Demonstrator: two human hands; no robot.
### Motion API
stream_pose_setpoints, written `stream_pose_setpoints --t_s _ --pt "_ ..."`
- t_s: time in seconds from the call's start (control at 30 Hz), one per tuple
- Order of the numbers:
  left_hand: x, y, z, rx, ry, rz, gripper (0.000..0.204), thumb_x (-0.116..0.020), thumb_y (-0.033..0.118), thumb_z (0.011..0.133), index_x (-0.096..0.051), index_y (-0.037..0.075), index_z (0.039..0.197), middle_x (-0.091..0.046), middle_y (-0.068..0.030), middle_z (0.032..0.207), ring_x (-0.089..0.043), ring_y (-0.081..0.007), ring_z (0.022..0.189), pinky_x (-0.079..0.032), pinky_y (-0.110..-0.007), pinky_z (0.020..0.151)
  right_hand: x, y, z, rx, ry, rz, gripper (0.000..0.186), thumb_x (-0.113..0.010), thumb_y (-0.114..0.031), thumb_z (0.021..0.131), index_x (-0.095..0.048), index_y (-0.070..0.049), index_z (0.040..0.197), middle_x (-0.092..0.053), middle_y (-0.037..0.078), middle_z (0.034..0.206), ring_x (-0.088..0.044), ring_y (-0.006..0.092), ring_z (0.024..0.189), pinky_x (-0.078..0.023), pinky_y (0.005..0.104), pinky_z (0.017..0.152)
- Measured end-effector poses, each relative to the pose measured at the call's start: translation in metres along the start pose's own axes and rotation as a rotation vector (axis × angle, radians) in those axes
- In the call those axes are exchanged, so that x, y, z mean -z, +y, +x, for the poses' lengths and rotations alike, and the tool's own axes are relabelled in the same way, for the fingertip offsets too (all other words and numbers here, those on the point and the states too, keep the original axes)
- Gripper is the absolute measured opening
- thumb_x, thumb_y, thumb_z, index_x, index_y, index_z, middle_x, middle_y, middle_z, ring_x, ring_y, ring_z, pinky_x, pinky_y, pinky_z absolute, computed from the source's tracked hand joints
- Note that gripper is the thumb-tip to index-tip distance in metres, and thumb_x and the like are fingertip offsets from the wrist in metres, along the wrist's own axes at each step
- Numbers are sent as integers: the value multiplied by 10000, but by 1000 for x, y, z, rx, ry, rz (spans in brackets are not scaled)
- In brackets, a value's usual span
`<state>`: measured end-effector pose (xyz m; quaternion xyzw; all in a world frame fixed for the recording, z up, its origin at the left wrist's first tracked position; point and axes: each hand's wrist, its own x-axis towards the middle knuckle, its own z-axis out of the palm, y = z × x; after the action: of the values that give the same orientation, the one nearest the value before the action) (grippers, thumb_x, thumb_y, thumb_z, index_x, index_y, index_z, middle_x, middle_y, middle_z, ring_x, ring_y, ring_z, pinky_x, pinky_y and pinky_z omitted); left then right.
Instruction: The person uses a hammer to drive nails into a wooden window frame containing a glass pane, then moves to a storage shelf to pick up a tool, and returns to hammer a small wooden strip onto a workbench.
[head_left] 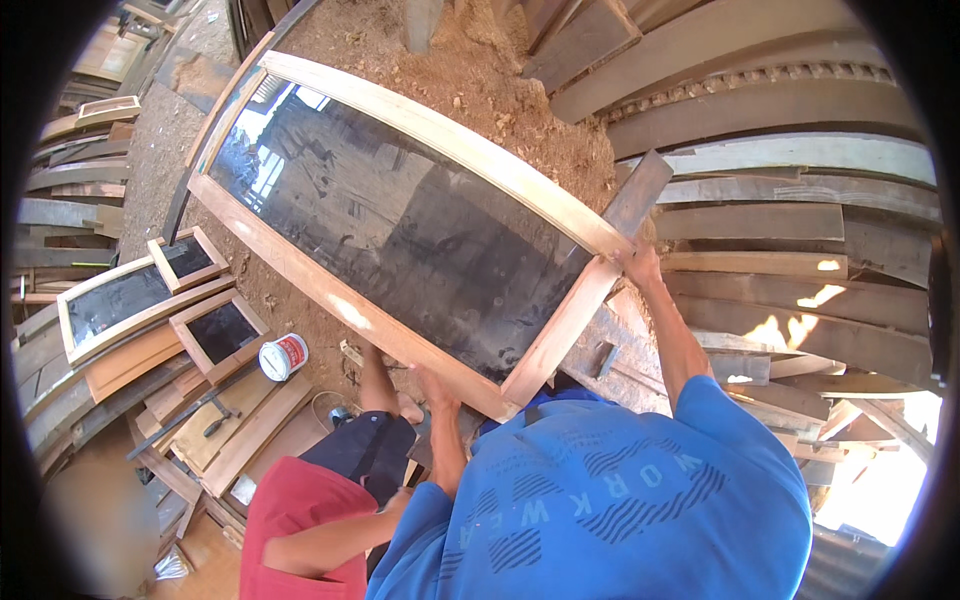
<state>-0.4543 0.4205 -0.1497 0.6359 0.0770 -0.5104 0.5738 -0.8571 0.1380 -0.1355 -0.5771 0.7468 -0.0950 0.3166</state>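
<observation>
8–9 o'clock: small glazed frames (113, 302) on stacked wood. Next right, white bucket (284, 357) with red label. 7 o'clock: co-worker in red (305, 510), seated low. Large glazed wooden frame (400, 215) spans 10 o'clock to centre, lying aslant. Left hand (437, 386), 7 o'clock, touches its lower rail; grip cannot be told. Right hand (640, 263), 2–3 o'clock, is clamped on its right corner; hands well apart. 2–3 o'clock, farther out: stacked boards (780, 222).
</observation>
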Motion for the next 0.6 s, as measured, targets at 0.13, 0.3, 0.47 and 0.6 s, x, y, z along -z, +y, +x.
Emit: stream_pose_setpoints --t_s 0.13,0.3,0.47,0.6 --pt "-1 -1 -3 -61 20 -11 894 -236 744 975 -130 111 1598 -220 -152 1620 -264 -365 1467 -256 -532 1182 34 -44 -10 -158 -174 80 530 -797 -322 823 -655 10 1210 -722 219 1021 -709 293 960 -546 408 871" --pt "12 -3 5 21 8 -104 820 -393 631 1007 -216 45 1552 -310 -187 1560 -379 -349 1396 -351 -493 1134 33 -29 -12 35 -246 8 602 -789 -360 818 -600 23 1242 -660 273 1192 -618 360 1187 -465 431 1024" --pt "5 15 3 -33 161 169 740 -515 521 1005 -317 -20 1469 -429 -225 1443 -489 -330 1274 -453 -461 1027 42 -50 -15 151 -250 -119 639 -736 -414 847 -567 1 1302 -613 274 1281 -560 407 1248 -427 463 1064" --pt "4 26 16 -45 279 233 735 -610 483 967 -377 -74 1387 -527 -223 1311 -561 -303 1161 -489 -432 970 33 -21 17 82 -262 -306 510 -607 -449 923 -668 -27 1202 -672 254 1180 -648 432 1083 -504 516 920"
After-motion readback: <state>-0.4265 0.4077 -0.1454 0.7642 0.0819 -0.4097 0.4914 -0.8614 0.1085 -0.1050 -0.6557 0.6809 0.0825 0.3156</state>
